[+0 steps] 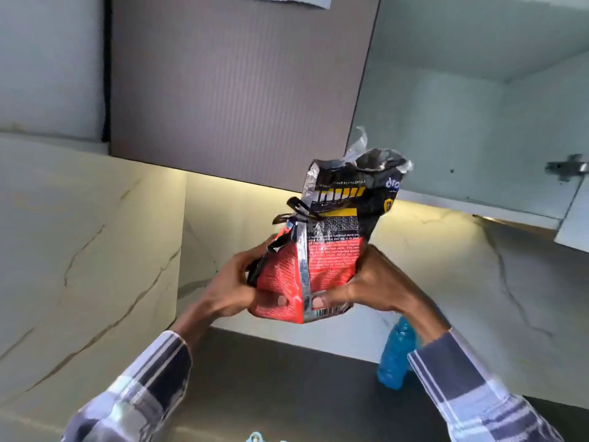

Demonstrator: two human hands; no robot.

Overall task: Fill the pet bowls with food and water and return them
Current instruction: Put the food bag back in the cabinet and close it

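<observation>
Left hand (234, 290) and right hand (371, 287) clasp the food bag (318, 250) low; crinkly, soft, likely light.

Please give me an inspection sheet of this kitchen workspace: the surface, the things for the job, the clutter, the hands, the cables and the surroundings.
Surface: dark countertop, bare where it shows.
Job's things: red and black pet food bag, held upright in the air, top crumpled, a black clip on its folded left edge. No bowls in view.
Clutter: blue bottle standing on the countertop near the wall, partly behind the right sleeve.
Hands: left hand and right hand both grip the bag's lower part from opposite sides.
Cables: nothing seen.
Surroundings: marble-look wall; grey upper cabinet door; open cabinet to the right, its shelf looks empty.
</observation>
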